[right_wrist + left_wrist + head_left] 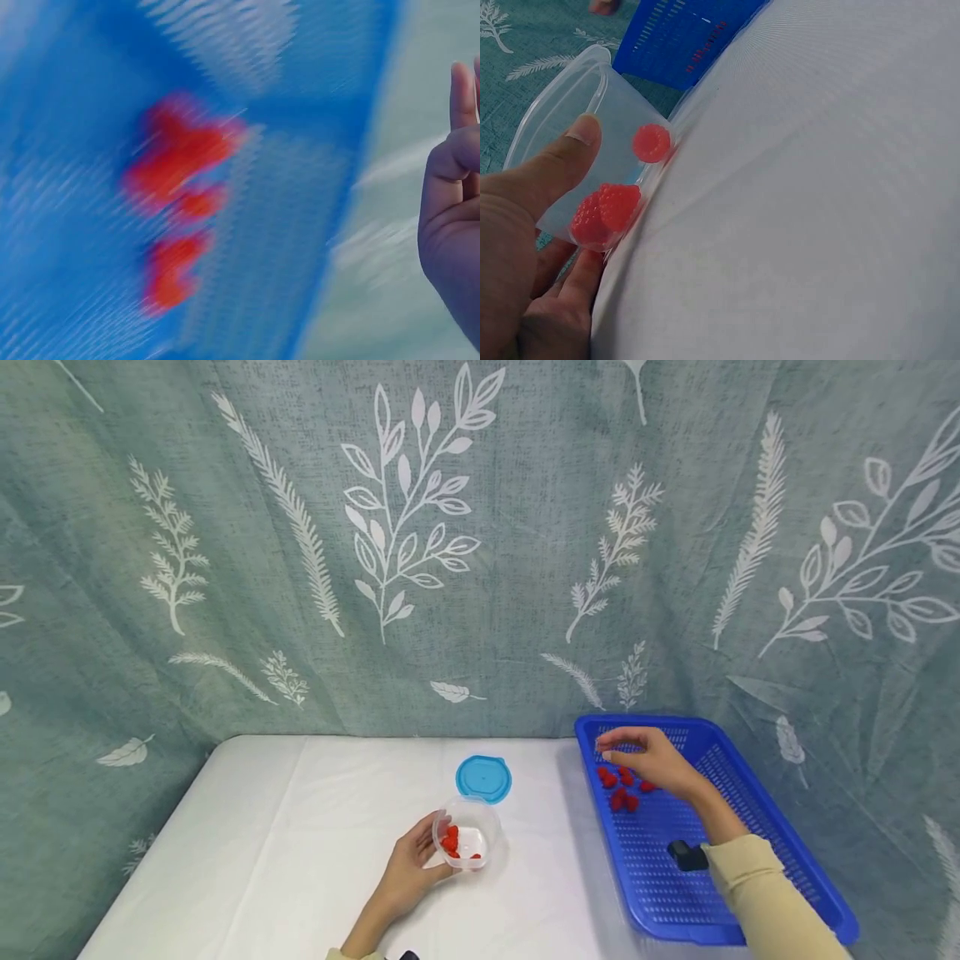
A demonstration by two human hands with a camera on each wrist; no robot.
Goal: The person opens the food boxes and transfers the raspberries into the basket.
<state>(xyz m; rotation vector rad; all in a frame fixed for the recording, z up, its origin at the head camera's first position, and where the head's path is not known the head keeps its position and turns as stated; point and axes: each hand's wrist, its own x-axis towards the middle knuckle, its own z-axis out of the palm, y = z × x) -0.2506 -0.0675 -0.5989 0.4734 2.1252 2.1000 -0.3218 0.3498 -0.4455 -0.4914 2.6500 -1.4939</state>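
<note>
My left hand point(411, 870) holds a clear plastic tub point(489, 837) from its left side on the white table. In the left wrist view the thumb lies along the outside of the tub wall, with fingers around the base. Several red raspberries point(620, 206) show through the clear side. Over the far left part of a blue basket point(690, 893), my right hand point(660, 762) hovers with fingers loosely bent and no raspberry visible between them. More raspberries point(624, 800) lie below it on the basket floor. They are blurred in the right wrist view.
A round blue lid point(483, 778) lies flat on the white table point(315, 843) just behind the tub. The basket has raised slotted walls and stands at the table's right. A green leaf-patterned curtain point(495, 677) hangs close behind the table.
</note>
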